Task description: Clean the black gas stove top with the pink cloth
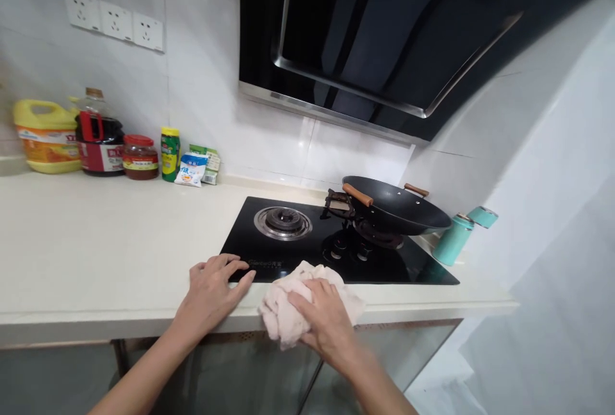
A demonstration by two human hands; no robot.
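Note:
My right hand grips a crumpled pale pink cloth at the front edge of the black glass gas stove. Part of the cloth lies over the stove's front border and part hangs past the counter edge. My left hand rests on the counter by the stove's front left corner, fingers apart and holding nothing. Beyond the hands are a round burner without a pan support and two control knobs. A black wok with wooden handles sits on the right burner.
A pan support leans by the wok. At right stands a turquoise flask. Along the wall at left are a yellow oil jug, a dark sauce bottle, a red-lidded jar and seasonings. A range hood hangs above.

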